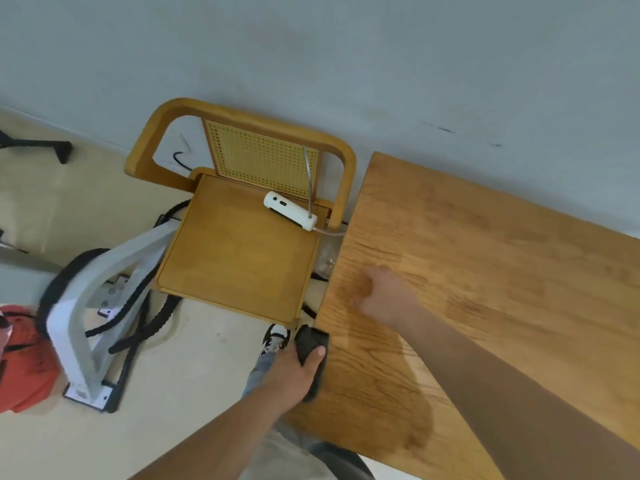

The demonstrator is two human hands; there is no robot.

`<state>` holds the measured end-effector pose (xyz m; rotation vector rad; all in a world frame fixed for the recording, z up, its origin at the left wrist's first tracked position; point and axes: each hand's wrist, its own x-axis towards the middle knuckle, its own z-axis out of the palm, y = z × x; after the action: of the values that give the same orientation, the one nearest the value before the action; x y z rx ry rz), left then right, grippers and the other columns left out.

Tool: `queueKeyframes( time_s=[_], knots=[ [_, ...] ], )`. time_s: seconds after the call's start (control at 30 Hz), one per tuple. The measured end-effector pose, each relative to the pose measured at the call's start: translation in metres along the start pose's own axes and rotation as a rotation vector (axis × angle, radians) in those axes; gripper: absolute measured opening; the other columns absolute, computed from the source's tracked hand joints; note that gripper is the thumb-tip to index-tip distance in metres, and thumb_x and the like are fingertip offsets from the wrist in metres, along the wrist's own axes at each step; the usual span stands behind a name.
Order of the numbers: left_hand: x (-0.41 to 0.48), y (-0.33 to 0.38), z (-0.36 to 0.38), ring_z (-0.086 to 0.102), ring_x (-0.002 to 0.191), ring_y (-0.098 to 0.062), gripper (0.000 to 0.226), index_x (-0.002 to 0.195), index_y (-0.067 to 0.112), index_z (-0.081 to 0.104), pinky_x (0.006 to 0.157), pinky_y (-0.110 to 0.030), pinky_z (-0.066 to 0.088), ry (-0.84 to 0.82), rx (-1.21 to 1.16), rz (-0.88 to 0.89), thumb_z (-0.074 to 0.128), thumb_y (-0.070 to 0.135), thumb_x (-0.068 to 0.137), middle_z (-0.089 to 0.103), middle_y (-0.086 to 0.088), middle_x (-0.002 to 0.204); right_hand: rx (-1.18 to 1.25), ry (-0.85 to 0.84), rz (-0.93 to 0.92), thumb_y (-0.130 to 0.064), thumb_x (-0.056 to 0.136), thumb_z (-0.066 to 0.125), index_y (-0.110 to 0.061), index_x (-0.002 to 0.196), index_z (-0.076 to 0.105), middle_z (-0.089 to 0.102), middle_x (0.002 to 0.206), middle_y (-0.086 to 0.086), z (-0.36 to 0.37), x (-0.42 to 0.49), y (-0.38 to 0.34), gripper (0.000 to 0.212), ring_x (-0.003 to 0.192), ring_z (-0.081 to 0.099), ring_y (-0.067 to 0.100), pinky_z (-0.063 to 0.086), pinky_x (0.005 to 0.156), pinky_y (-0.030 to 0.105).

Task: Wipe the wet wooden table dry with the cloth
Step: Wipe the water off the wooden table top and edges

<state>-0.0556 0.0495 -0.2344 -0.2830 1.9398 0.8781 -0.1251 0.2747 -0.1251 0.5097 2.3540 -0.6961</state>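
The dark cloth (pixel 309 344) is held bunched in the left hand (pixel 294 374), thumb pressed over it, right at the near-left edge of the wooden worktop (pixel 485 271), so that part of the cloth hangs just off the edge and over the floor (pixel 194 393). The wet area lies to the right of that hand and across the board: a darker, glossy patch with a curved outline is seen spreading from beside the cloth towards the near edge (its far limit cannot be made out against the grain). The left hand is therefore the nearer one to the work, and the stroke would be judged to run rightwards onto the board. The right hand (pixel 384 296) rests on the worktop further in, fingers curled loosely under, holding nothing that can be seen; it appears to be used as a brace. The worktop's long axis runs away to the right along a pale grey wall (pixel 346 64), which it seems to touch. Just beside its left end a wooden chair (pixel 239 244) with a cane back is placed, a white power strip (pixel 290 210) lying on its seat. Further left, a white metal frame (pixel 104 299) wrapped in black cable stands on the floor, near something red (pixel 20 358).
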Motion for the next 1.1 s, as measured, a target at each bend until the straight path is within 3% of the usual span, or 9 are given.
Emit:
queueKeyframes(
  time_s=[0.07, 0.13, 0.27, 0.43, 0.6, 0.7, 0.77, 0.87, 1.1],
  knots=[
    [0.009, 0.032, -0.011, 0.060, 0.122, -0.021, 0.109, 0.144, 0.026, 0.048, 0.106, -0.043, 0.050, -0.050, -0.010, 0.036, 0.037, 0.101, 0.065, 0.061, 0.002, 0.134, -0.074, 0.059, 0.030, -0.026, 0.090, 0.069, -0.027, 0.151, 0.045, 0.045, 0.146, 0.001, -0.020, 0.025, -0.005, 0.066, 0.135, 0.045, 0.025, 0.047, 0.087, 0.034],
    [0.029, 0.071, -0.022, 0.055, 0.129, -0.025, 0.083, 0.149, 0.025, 0.042, 0.108, -0.037, 0.045, -0.085, -0.003, 0.074, 0.045, 0.081, 0.087, 0.055, -0.001, 0.143, -0.155, 0.118, 0.057, -0.025, 0.089, 0.071, -0.029, 0.153, 0.039, 0.039, 0.151, 0.001, -0.039, 0.049, -0.010, 0.071, 0.140, 0.037, 0.026, 0.049, 0.084, 0.036],
    [0.082, 0.148, -0.035, 0.059, 0.122, -0.031, 0.062, 0.145, 0.020, 0.044, 0.097, -0.038, 0.050, -0.035, 0.141, 0.123, 0.050, 0.063, 0.099, 0.056, -0.008, 0.140, -0.277, 0.118, 0.234, -0.039, 0.075, 0.090, -0.035, 0.159, 0.021, 0.008, 0.168, 0.005, -0.066, 0.093, -0.018, 0.108, 0.155, 0.011, 0.034, 0.052, 0.101, 0.053],
    [0.127, 0.213, -0.047, 0.059, 0.123, -0.033, 0.060, 0.142, 0.018, 0.040, 0.099, -0.049, 0.053, 0.023, 0.184, 0.247, 0.054, 0.056, 0.098, 0.057, -0.012, 0.140, -0.308, 0.071, 0.351, -0.029, 0.063, 0.099, -0.042, 0.161, -0.010, -0.022, 0.170, 0.008, -0.075, 0.124, -0.023, 0.147, 0.157, -0.006, 0.042, 0.041, 0.110, 0.066],
    [0.081, 0.189, -0.038, 0.049, 0.135, -0.026, 0.076, 0.163, 0.017, 0.014, 0.100, -0.034, 0.054, 0.194, 0.494, 0.462, 0.050, 0.048, 0.103, 0.034, -0.008, 0.156, -0.212, 0.049, 0.350, -0.011, 0.072, 0.092, -0.043, 0.161, -0.013, -0.029, 0.169, 0.004, -0.079, 0.127, -0.021, 0.141, 0.157, -0.014, 0.039, 0.045, 0.111, 0.057],
    [0.070, 0.181, -0.039, 0.054, 0.131, -0.029, 0.082, 0.162, 0.015, 0.015, 0.095, -0.031, 0.056, 0.206, 0.594, 0.568, 0.060, 0.041, 0.099, 0.040, -0.013, 0.152, -0.169, 0.062, 0.344, -0.003, 0.078, 0.084, -0.049, 0.159, -0.015, -0.030, 0.168, -0.003, -0.082, 0.127, -0.016, 0.136, 0.158, -0.017, 0.033, 0.048, 0.110, 0.054],
    [0.092, 0.210, -0.048, 0.044, 0.139, -0.029, 0.077, 0.163, 0.017, 0.003, 0.103, -0.033, 0.052, 0.165, 0.640, 0.558, 0.048, 0.040, 0.105, 0.027, -0.012, 0.159, -0.186, 0.065, 0.334, -0.015, 0.074, 0.091, -0.050, 0.158, -0.016, -0.029, 0.169, -0.004, -0.083, 0.127, -0.015, 0.141, 0.158, -0.015, 0.032, 0.049, 0.110, 0.053],
    [0.138, 0.276, -0.068, 0.043, 0.141, -0.032, 0.073, 0.163, 0.012, 0.006, 0.106, -0.041, 0.049, 0.186, 0.630, 0.575, 0.045, 0.037, 0.107, 0.027, -0.014, 0.163, -0.177, 0.055, 0.337, -0.031, 0.059, 0.100, -0.049, 0.158, -0.019, -0.030, 0.168, -0.004, -0.080, 0.130, -0.013, 0.156, 0.158, -0.016, 0.033, 0.041, 0.115, 0.056],
    [0.219, 0.397, -0.094, 0.053, 0.127, -0.040, 0.066, 0.158, 0.011, 0.019, 0.095, -0.046, 0.050, 0.064, 0.764, 0.567, 0.046, 0.041, 0.106, 0.036, -0.022, 0.154, -0.112, 0.029, 0.360, -0.024, 0.059, 0.100, -0.045, 0.157, -0.024, -0.038, 0.164, -0.002, -0.082, 0.135, -0.013, 0.160, 0.155, -0.024, 0.033, 0.027, 0.124, 0.058]
  ],
)
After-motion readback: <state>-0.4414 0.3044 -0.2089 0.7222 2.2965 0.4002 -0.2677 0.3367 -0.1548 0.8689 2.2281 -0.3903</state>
